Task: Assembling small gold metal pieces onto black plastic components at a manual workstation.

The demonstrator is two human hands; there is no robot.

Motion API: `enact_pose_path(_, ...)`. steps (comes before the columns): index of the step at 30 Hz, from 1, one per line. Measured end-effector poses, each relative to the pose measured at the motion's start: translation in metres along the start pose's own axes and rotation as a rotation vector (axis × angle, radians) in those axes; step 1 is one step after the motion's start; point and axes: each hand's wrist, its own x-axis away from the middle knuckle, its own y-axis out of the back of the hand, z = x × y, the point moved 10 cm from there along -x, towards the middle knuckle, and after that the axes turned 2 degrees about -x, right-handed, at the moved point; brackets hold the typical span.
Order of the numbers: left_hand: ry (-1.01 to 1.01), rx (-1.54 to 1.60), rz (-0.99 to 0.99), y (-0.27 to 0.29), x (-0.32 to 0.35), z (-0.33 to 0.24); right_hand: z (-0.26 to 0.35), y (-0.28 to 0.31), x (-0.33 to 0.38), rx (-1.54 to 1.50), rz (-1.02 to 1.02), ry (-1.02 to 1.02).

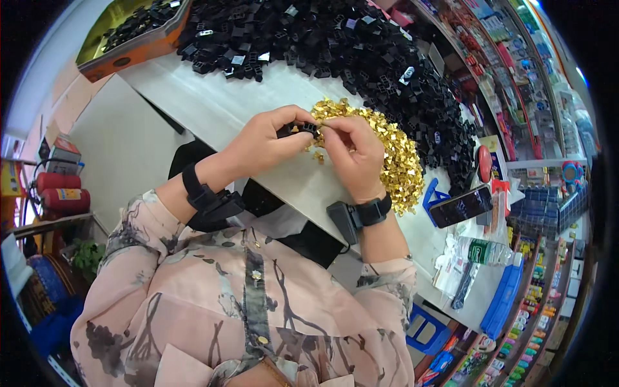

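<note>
My left hand grips a small black plastic part above the white table. My right hand pinches the same part's right end, with a small gold metal piece at its fingertips. Just behind and to the right of both hands lies a heap of gold metal pieces. A large pile of black plastic parts covers the far side of the table. Both wrists wear black bands with small black devices.
An orange tray with more black parts sits at the far left. A phone on a blue stand, a plastic bottle and bags lie at the right. Shelves of goods line the right side. Red fire extinguishers stand at the left.
</note>
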Motion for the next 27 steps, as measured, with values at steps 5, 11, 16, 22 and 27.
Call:
enact_pose_path(5,0.063,0.2,0.002,-0.012,0.0,0.01,-0.036,-0.015,0.034,-0.781,-0.077,-0.609)
enact_pose_path(11,-0.086,0.163,0.052,-0.032,0.002,-0.006,-0.037,-0.019,0.052,-1.222,-0.154,-0.797)
enact_pose_path(16,0.012,0.151,0.052,-0.026,0.002,-0.001,-0.038,-0.009,0.044,-0.8,-0.129,-0.704)
enact_pose_path(22,-0.077,0.113,-0.009,-0.022,0.004,-0.004,-0.04,-0.013,0.048,-0.736,-0.038,-0.745)
enact_pose_path(27,-0.341,-0.164,-0.095,-0.02,0.01,-0.028,-0.045,-0.021,0.054,-0.731,0.071,-0.86)
